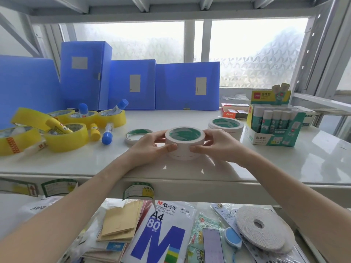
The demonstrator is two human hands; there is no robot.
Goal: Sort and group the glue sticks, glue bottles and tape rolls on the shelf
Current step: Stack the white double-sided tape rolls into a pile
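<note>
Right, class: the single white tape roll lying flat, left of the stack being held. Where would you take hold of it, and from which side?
Probably from above, pinching across the outer rim of the single white tape roll. It lies flat with its open core facing up, and the shelf around it is bare.

Tape stack (185, 147) between single roll (137, 136) and second stack (226, 128).

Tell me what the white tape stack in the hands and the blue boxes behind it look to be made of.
White tape stack: matte paper-like outer wrap, green-and-white printed liner inside the core; probably double-sided tape. Blue boxes: translucent plastic sheet with a slight sheen, since window light glows through the walls. Both hands, left hand and right hand, hold the stack.
</note>
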